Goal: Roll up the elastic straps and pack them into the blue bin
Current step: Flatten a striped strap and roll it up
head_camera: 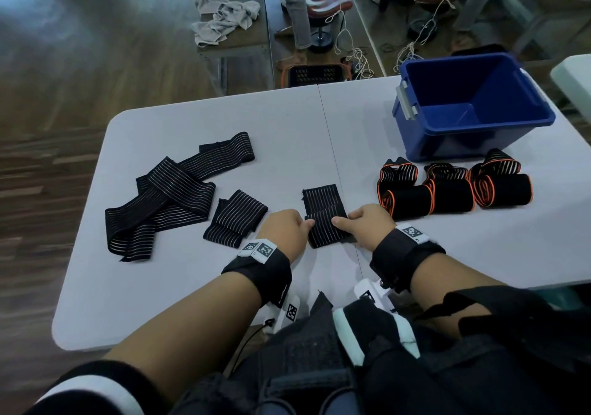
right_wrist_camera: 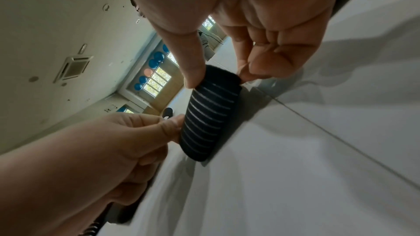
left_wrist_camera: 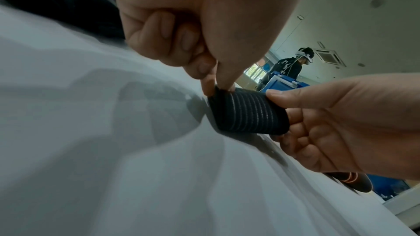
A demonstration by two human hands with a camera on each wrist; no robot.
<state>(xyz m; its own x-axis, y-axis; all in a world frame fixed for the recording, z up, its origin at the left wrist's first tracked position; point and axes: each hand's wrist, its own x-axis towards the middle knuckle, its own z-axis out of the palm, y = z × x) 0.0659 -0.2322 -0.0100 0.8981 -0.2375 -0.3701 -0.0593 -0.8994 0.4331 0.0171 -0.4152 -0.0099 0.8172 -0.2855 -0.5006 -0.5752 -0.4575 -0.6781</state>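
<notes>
A black elastic strap with thin pale stripes (head_camera: 324, 215) lies on the white table (head_camera: 287, 120), its near end rolled into a short cylinder (left_wrist_camera: 247, 112) (right_wrist_camera: 209, 114). My left hand (head_camera: 287, 232) pinches the roll's left end between thumb and fingers. My right hand (head_camera: 364, 223) pinches its right end the same way. The strap's loose part stretches away from me, flat on the table. The blue bin (head_camera: 473, 104) stands empty at the far right.
A long unrolled striped strap (head_camera: 166, 191) and a shorter folded one (head_camera: 235, 218) lie to the left. Three orange-edged black straps (head_camera: 454, 187) sit in front of the bin. Beyond the table are a bench with grey cloths (head_camera: 224, 18) and cables.
</notes>
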